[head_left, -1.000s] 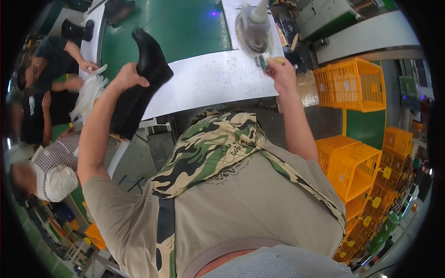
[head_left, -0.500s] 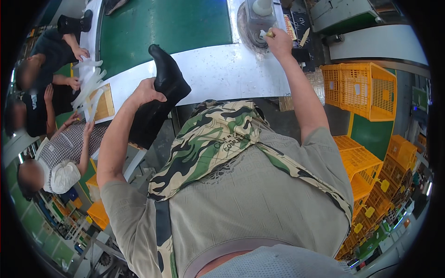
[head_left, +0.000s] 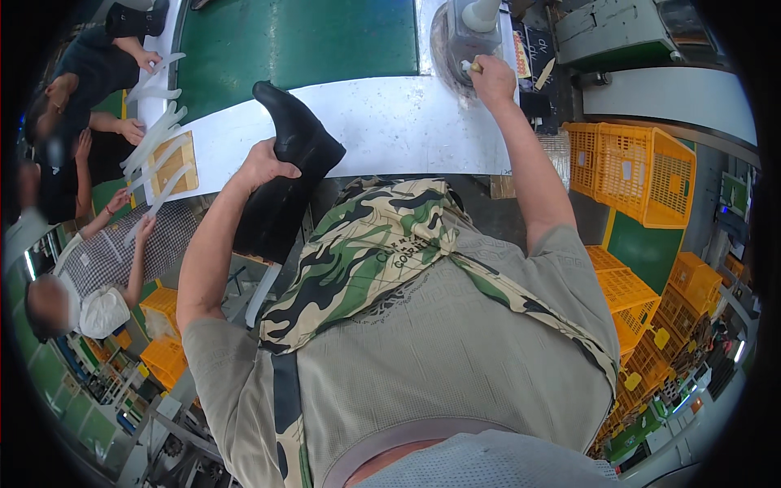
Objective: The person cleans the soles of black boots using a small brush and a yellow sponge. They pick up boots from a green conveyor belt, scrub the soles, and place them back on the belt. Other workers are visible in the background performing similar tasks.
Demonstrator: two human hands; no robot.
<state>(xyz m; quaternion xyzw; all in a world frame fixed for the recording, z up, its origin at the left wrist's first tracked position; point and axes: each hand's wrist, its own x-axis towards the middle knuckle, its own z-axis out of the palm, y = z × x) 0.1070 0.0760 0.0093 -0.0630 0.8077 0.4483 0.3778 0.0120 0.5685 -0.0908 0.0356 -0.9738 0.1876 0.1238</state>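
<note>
Since a moment ago the person's left hand (head_left: 262,165), closed around a black boot (head_left: 289,167), has drawn it lower over the white table (head_left: 382,122) edge, while the right hand (head_left: 492,77) stays pinched on a small brush (head_left: 467,67) at the round container (head_left: 455,41), suggesting brushing comes shortly.
</note>
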